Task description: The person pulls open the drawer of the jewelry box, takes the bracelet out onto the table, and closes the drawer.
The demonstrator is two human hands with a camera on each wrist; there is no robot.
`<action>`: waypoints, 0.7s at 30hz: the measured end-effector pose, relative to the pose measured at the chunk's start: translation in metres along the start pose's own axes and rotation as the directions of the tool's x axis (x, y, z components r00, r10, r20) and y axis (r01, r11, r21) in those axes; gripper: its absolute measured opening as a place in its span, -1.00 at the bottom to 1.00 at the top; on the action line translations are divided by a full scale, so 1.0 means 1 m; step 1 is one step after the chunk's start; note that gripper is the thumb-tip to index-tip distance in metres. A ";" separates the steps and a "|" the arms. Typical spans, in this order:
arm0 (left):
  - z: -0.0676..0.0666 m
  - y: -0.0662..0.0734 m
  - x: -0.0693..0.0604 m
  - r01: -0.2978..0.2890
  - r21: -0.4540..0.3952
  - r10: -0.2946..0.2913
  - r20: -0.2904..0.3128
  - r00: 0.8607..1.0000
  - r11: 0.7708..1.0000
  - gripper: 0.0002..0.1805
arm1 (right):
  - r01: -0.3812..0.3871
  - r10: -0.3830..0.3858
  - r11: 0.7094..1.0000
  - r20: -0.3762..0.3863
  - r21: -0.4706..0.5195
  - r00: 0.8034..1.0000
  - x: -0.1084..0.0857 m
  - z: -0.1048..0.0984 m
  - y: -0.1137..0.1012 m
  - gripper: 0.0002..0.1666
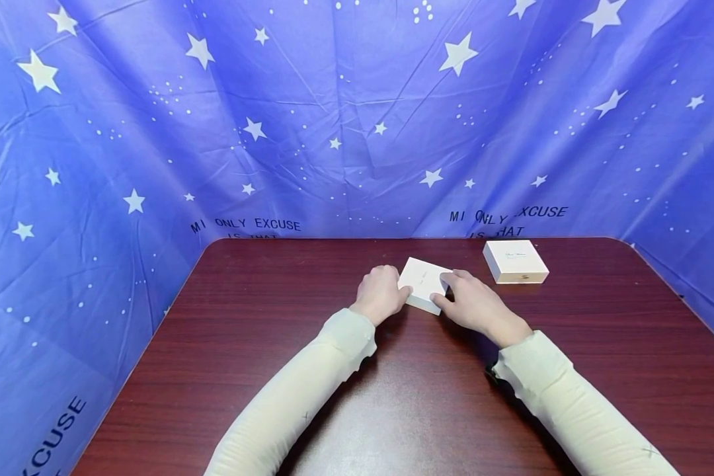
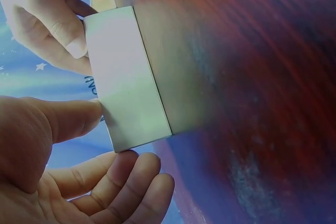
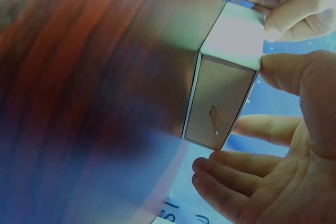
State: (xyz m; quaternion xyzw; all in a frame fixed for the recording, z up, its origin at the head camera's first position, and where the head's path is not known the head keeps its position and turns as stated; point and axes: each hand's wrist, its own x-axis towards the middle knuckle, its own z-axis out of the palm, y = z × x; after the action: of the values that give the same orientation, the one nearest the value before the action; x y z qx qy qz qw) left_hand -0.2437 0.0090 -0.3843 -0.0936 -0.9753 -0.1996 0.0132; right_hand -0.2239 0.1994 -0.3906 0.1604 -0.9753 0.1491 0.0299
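A small white drawer box [image 1: 424, 281] lies flat on the table between both hands, turned slightly. My left hand [image 1: 382, 293] grips its left end, with the thumb at the top edge and the fingers curled at the end face, as the left wrist view shows. My right hand [image 1: 476, 301] holds the right end, its thumb on the near top edge and its index finger over the far side. In the right wrist view, that end of the box [image 3: 223, 98] has an inset panel with a small tab or slot. Some right fingertips are partly hidden behind the box.
A second cream-white box [image 1: 516, 262] with small printed lettering stands at the back right, beyond my right hand. The dark red wooden table [image 1: 262, 344] ends at a blue star-printed curtain [image 1: 333, 86] behind and at both sides.
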 end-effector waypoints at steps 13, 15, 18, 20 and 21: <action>0.000 -0.003 -0.005 0.003 -0.005 -0.003 -0.005 1.000 1.000 -0.68 | 0.008 -0.008 1.000 0.006 0.005 1.000 0.000 0.001 -0.003 -0.34; 0.000 -0.004 -0.005 0.004 -0.010 -0.004 -0.005 1.000 1.000 -0.69 | 0.009 -0.009 1.000 0.005 0.006 1.000 0.000 0.001 -0.003 -0.34; 0.000 -0.005 -0.006 0.009 -0.019 -0.009 -0.003 1.000 1.000 -0.69 | 0.008 -0.008 1.000 0.007 0.007 1.000 0.000 0.001 -0.004 -0.33; 0.000 -0.005 -0.006 0.016 -0.022 -0.016 -0.001 1.000 1.000 -0.69 | 0.009 -0.009 1.000 0.009 0.006 1.000 0.000 0.001 -0.005 -0.33; -0.001 -0.006 -0.006 0.019 -0.023 -0.019 0.000 1.000 1.000 -0.70 | 0.010 -0.010 1.000 0.011 0.005 1.000 0.000 0.001 -0.005 -0.32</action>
State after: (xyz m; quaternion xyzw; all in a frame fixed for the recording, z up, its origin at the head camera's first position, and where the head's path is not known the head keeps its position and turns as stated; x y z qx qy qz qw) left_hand -0.2384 0.0026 -0.3864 -0.0843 -0.9738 -0.2111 0.0104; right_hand -0.2225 0.1943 -0.3901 0.1662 -0.9743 0.1503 0.0251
